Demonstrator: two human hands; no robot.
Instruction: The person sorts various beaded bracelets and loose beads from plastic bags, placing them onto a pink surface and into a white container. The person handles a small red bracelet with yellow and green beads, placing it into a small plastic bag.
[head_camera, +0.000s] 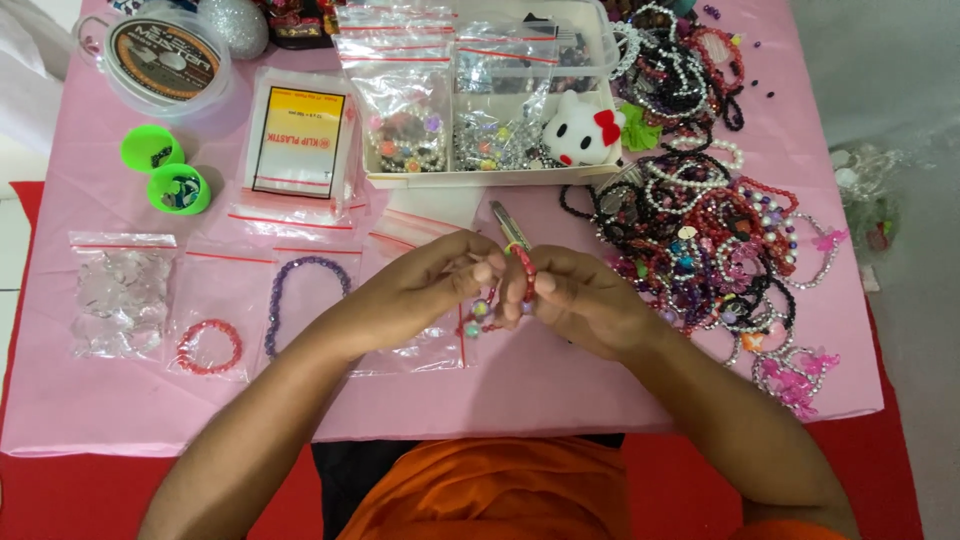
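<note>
Pink cloth covers the bench (560, 390), seen from above, with red floor showing beyond its near edge. At the middle of the cloth the left hand (425, 290) and the right hand (580, 300) meet fingertip to fingertip, both pinched closed on a red beaded bracelet (524, 272) held just above the surface; a few pastel beads (478, 315) hang from it below the left fingers. Just behind the bracelet lies a small metal tool (507, 222). Farther behind it stands a white plastic tray (470, 178) filled with small clip bags of beads and a white plush cat head with a red bow (582, 130). Right of the bracelet spreads a large tangled heap of finished bracelets (700, 230). Left of it lie clear clip bags, one holding a purple bracelet (300, 290), one a red bracelet (210, 347). Far left and behind sit two green cups (165, 170) and a spool of cord (165, 55).
</note>
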